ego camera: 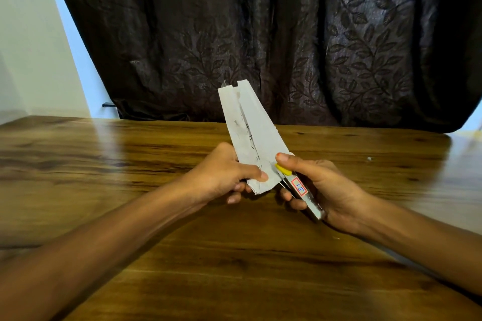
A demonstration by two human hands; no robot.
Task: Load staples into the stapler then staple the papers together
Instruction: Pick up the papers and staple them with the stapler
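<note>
My left hand (229,174) grips the lower end of a folded bundle of white papers (250,133), which stands tilted up and away above the table. My right hand (323,185) is wrapped around a slim metal stapler (302,193) with a yellow front tip and a white label reading "31". The thumb presses on the yellow tip. The stapler's front end sits at the lower right edge of the papers; its jaw is hidden behind paper and fingers. No loose staples can be made out near the hands.
A glossy wooden table (234,255) fills the lower view. A dark leaf-patterned curtain (287,34) hangs behind its far edge. A tiny pale speck (369,158) lies on the table at the right. A white wall (31,47) is at the left.
</note>
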